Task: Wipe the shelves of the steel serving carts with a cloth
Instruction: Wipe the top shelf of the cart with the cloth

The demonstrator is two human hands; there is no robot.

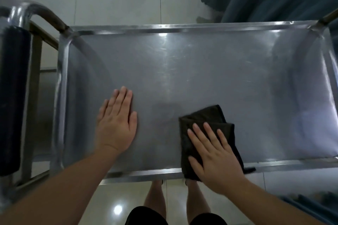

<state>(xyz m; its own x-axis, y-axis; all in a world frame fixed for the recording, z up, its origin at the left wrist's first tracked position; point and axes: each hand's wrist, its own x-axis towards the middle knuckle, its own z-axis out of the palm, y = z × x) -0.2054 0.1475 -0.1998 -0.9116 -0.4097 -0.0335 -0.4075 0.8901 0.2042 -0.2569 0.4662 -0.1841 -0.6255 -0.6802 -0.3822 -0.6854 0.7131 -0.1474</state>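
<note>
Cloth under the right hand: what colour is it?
Dark brown, near black, plain; the cloth shows best in the head view, the only one, pressed flat by the right hand.

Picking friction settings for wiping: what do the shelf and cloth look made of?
Shelf: looks like stainless steel, brushed, semi-glossy; it shows glare streaks and fine scratches. Cloth: soft dark fabric, matte, possibly microfibre; it lies folded and limp under the right hand.
</note>
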